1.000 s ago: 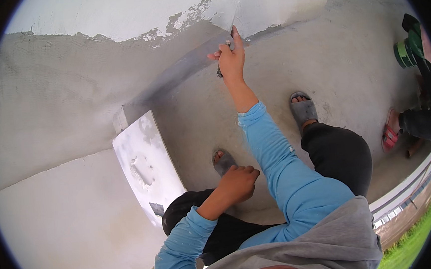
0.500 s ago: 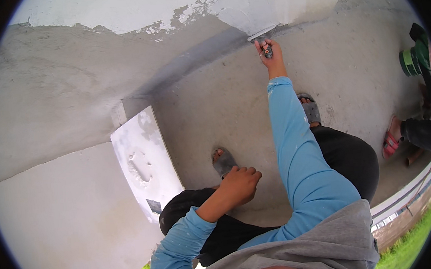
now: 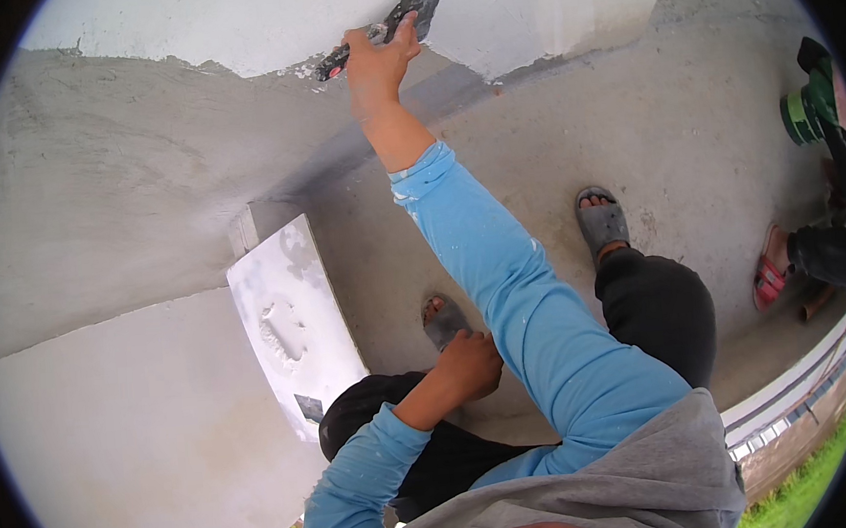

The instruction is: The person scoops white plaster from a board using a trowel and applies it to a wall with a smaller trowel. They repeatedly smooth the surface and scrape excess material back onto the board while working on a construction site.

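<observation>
The right hand (image 3: 382,66) gripped a scraper (image 3: 420,7) at the far wall (image 3: 139,137), its blade over the white plaster (image 3: 552,5). The left hand (image 3: 467,367), nearer, was loosely fisted, right of a white board (image 3: 268,265).

Soft daylight, faint shadows, white board (image 3: 321,315) glaring (slightly), edges fisheye-bowed

Green container (image 3: 801,118) way right of the right hand (image 3: 378,69) — plus a red sandal (image 3: 767,279) and grass (image 3: 809,477), well right of the left hand (image 3: 471,367).
</observation>
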A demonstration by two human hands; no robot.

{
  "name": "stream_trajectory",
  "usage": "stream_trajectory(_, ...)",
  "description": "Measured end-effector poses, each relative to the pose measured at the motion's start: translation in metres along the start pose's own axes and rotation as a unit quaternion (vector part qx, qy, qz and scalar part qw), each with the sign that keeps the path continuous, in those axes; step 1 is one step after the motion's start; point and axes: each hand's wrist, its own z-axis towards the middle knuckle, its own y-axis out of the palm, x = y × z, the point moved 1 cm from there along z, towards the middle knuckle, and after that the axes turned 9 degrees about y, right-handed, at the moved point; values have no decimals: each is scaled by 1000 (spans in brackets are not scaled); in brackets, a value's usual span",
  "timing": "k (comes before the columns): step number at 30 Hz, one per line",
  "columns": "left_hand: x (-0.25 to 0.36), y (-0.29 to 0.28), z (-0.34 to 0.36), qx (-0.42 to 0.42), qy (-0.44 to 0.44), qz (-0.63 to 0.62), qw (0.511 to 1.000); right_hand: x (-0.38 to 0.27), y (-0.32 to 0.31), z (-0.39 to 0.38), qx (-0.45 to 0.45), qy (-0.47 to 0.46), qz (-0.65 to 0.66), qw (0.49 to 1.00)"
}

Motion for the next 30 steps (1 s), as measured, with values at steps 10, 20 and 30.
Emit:
stream_trajectory(10, 8, 3, -3, 47, 9, -24, 999, 53, -171, 31, -270, 264, 272, 885)
stream_trajectory(20, 6, -3, -2, 71, 29, -20, 997, 159, -251, 207, -157, 376, 274, 871)
stream_trajectory(30, 16, -9, -7, 89, 1, 9, 996, 28, -125, 109, -184, 265, 285, 903)
